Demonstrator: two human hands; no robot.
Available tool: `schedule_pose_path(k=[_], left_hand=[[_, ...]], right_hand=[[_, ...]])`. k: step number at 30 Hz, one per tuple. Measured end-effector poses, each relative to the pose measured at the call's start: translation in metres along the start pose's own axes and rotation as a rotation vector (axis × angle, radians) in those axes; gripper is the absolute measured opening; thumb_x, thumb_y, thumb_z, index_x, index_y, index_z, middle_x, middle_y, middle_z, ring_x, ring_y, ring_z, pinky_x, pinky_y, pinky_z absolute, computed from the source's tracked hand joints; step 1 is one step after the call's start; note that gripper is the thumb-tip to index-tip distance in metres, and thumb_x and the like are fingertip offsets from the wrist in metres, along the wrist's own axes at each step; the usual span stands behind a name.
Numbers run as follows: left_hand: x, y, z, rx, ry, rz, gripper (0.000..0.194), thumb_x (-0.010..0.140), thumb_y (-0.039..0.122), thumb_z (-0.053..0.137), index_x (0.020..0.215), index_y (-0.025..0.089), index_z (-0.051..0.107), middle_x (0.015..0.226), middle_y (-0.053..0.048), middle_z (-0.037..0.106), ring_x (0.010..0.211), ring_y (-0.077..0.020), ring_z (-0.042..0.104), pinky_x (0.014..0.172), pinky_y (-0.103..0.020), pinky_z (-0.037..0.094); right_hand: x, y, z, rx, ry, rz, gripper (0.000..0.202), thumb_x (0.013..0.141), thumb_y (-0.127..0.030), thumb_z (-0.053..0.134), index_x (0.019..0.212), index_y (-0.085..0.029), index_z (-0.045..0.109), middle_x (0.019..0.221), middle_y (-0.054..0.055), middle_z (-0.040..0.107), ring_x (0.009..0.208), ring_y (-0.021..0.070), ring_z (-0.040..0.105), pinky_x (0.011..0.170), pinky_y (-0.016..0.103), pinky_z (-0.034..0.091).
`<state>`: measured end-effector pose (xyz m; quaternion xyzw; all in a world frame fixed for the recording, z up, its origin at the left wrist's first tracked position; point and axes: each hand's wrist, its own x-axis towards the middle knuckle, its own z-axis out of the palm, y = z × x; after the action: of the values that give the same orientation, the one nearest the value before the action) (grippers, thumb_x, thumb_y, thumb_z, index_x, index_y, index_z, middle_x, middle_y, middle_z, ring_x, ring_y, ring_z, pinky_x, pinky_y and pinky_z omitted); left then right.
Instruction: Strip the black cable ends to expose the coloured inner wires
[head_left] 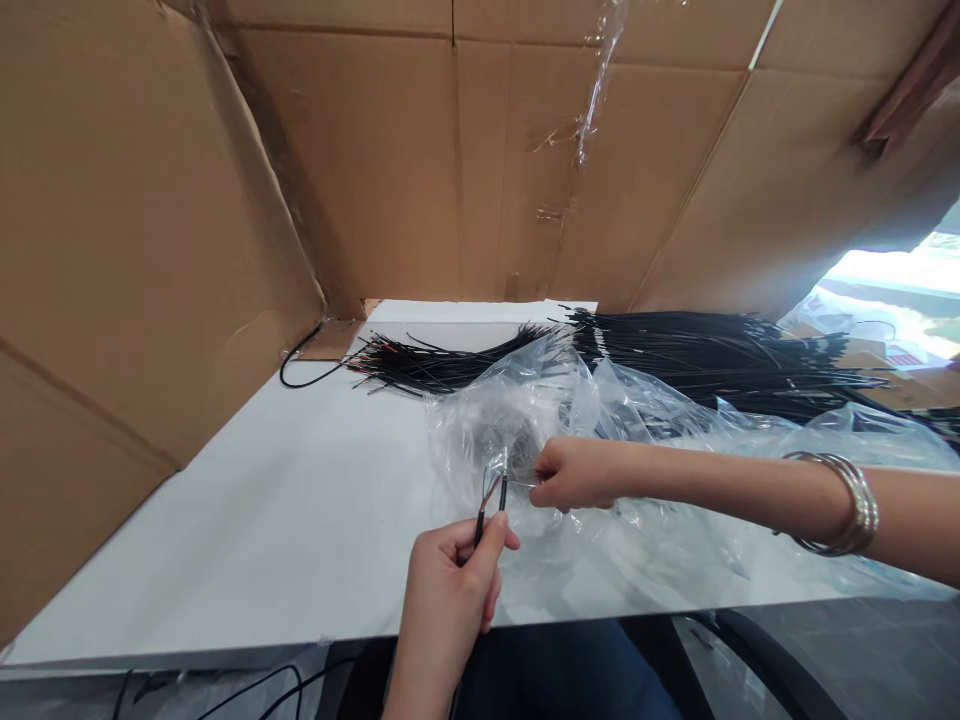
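My left hand (450,590) pinches a thin black two-core wire (489,500) upright near the table's front edge; its split ends point up, one showing red. My right hand (574,473), a silver bangle on its wrist, reaches in from the right and holds a small thin piece against one of the wire tips. What that piece is I cannot tell. Both hands work just over a crumpled clear plastic bag (675,480).
A large bundle of black wires (712,355) lies across the back of the white table (262,520), fanning left to loose ends (397,365). Cardboard walls (150,230) enclose the left and back. One stray black wire loops at the far left corner.
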<state>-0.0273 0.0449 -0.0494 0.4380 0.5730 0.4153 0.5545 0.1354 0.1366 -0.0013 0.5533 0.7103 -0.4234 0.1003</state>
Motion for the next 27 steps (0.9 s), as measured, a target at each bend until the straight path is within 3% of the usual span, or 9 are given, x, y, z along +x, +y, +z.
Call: schedule_pose_path(k=[11,18,24,27], left_hand=[[0.003,-0.001,-0.004,-0.068,-0.042,-0.019,0.035,0.078,0.048,0.063,0.063,0.016,0.066,0.031,0.008,0.036,0.029,-0.0066,0.028,0.035,-0.021,0.024],[0.005,-0.003,-0.003,-0.13,-0.071,-0.055,0.034,0.078,0.046,0.065,0.063,0.016,0.065,0.031,0.009,0.034,0.028,-0.0052,0.027,0.034,-0.019,0.022],[0.01,-0.009,-0.006,-0.18,-0.087,-0.069,0.034,0.081,0.044,0.063,0.064,0.015,0.066,0.031,0.01,0.031,0.028,-0.0042,0.023,0.034,-0.019,0.021],[0.011,-0.011,-0.008,-0.195,-0.089,-0.063,0.033,0.081,0.043,0.064,0.064,0.015,0.066,0.031,0.01,0.033,0.028,-0.0038,0.024,0.034,-0.018,0.022]], right_hand=[[0.005,0.002,0.004,0.107,-0.121,0.049,0.028,0.079,-0.027,0.054,0.054,-0.019,0.046,0.044,-0.007,0.039,0.034,0.0055,0.031,0.036,0.019,0.027],[0.007,0.005,0.009,0.095,-0.113,0.074,0.034,0.082,-0.033,0.055,0.053,-0.018,0.047,0.044,-0.005,0.04,0.035,0.0071,0.034,0.036,0.02,0.028],[0.005,0.002,0.004,0.15,-0.163,0.086,0.033,0.082,-0.027,0.053,0.053,-0.019,0.041,0.043,-0.008,0.03,0.037,0.0056,0.025,0.035,0.019,0.022],[0.0,0.003,-0.002,0.132,-0.109,0.077,0.026,0.079,-0.024,0.054,0.056,-0.02,0.044,0.044,-0.008,0.033,0.038,0.0066,0.029,0.036,0.019,0.025]])
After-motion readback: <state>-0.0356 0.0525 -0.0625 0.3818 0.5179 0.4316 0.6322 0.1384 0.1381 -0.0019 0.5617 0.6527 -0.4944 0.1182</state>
